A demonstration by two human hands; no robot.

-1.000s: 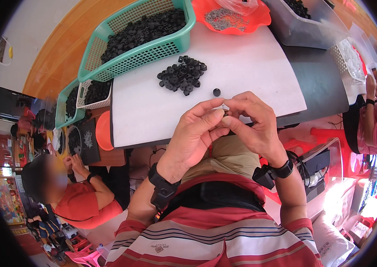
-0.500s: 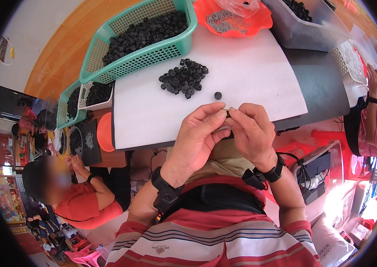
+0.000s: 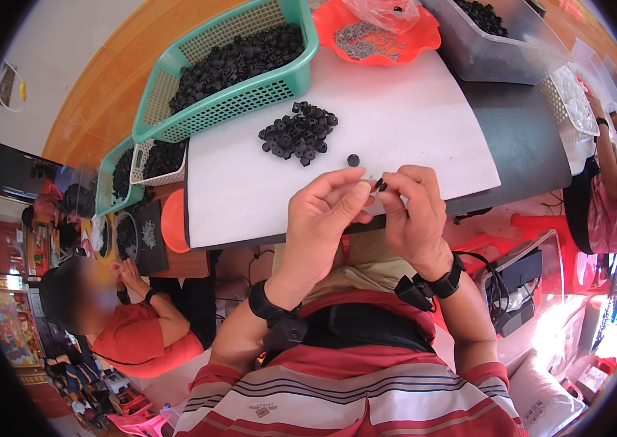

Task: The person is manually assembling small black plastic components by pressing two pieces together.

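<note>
My right hand (image 3: 418, 222) pinches a small black plastic part (image 3: 380, 185) between thumb and forefinger, over the near edge of the white table mat. Close beside it, my left hand (image 3: 319, 226) has its thumb and fingers drawn together in a pinch. Whatever those left fingertips hold, if anything, is too small to make out. Just beyond the fingertips, a single round black piece (image 3: 353, 159) lies on the white mat (image 3: 410, 109). A loose pile of black plastic parts (image 3: 298, 133) sits farther off, a little to the left.
Behind the pile stands a green basket (image 3: 239, 98) full of black parts. A red scalloped dish (image 3: 425, 45) holds small metal pins; a clear bin (image 3: 498, 54) is at far right. On the left, a person in red (image 3: 141, 335) works at a side table. Another person's arm shows at right.
My fingertips have separated a little, and the black part now shows more plainly in my right fingers. The whole view has shifted slightly.
</note>
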